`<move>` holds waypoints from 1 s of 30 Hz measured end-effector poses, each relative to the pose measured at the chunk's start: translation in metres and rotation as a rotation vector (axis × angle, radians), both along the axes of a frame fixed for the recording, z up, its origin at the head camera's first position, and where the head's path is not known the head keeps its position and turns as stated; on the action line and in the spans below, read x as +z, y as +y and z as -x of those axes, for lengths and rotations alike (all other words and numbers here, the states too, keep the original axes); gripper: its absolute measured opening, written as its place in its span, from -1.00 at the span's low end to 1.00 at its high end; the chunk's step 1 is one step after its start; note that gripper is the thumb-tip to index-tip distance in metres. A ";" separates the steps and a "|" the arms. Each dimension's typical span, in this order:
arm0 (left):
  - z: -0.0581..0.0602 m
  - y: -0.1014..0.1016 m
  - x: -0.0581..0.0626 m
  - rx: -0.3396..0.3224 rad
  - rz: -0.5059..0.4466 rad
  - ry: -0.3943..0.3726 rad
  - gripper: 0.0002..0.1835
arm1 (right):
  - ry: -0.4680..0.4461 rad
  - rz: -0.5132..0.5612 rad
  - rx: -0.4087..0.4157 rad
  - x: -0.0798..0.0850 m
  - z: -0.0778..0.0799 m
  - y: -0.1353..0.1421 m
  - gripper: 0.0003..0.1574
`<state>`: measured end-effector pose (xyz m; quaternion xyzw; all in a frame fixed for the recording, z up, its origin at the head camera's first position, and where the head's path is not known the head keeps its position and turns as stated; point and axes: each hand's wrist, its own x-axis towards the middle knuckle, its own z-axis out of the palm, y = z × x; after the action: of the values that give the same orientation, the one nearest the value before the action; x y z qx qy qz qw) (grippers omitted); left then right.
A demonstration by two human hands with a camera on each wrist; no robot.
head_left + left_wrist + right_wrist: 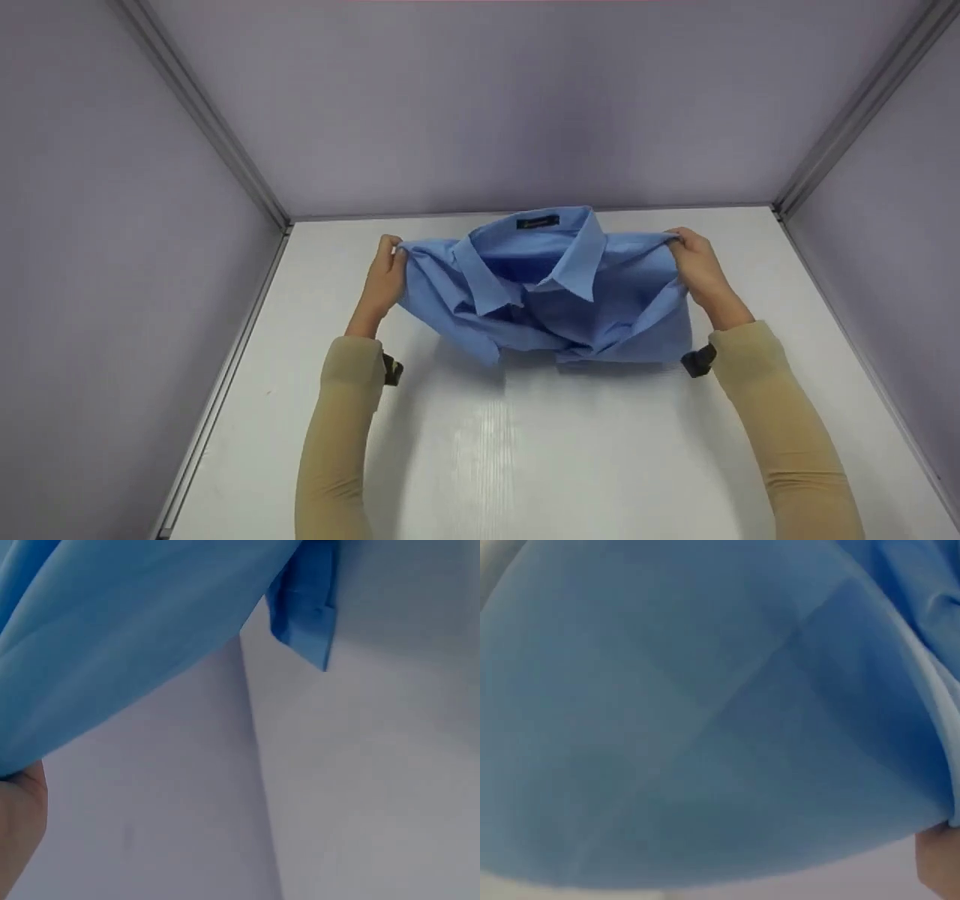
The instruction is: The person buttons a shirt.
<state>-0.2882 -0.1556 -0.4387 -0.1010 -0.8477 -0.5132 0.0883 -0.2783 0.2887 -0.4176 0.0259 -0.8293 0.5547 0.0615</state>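
Where the blue shirt (559, 319) is: stretched between both hands above the far half of the table; whether its lowest edge touches the tabletop, I cannot tell.
Collar (581, 259): open at the middle of the shirt, its two points directed toward the near side.
Label (538, 222): small and dark, on the inside of the collar at its far edge.
Body of the cloth: rumpled, bunched into folds between the hands, with loose edges on the near side; the left wrist view shows one narrow flap ending in a pointed corner.
Left hand (385, 276): fingers bent, grasping the left end of the shirt.
Right hand (701, 270): fingers bent, grasping the right end at about the same height; in the right wrist view the cloth fills most of the frame, with just a bit of this hand at its edge.
Sleeves: tan, the left sleeve (337, 420) and right sleeve (787, 420) reaching in from the near side.
Wrist devices: a black one at the left cuff (392, 370), another at the right cuff (699, 361).
Table (480, 450): white, glossy, with soft shadows below the shirt and arms.
Walls: pale greyish purple, one far wall (480, 112), one left, one right, with grey metal strips along the corners.
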 end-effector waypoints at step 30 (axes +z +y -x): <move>-0.044 0.011 0.213 0.492 0.126 0.940 -0.67 | 0.883 -0.190 -0.416 0.199 -0.055 0.014 -0.30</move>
<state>-0.2438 -0.1449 -0.2260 -0.1232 -0.7446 -0.3247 0.5700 -0.2237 0.3030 -0.2184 0.0981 -0.7585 0.3889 0.5137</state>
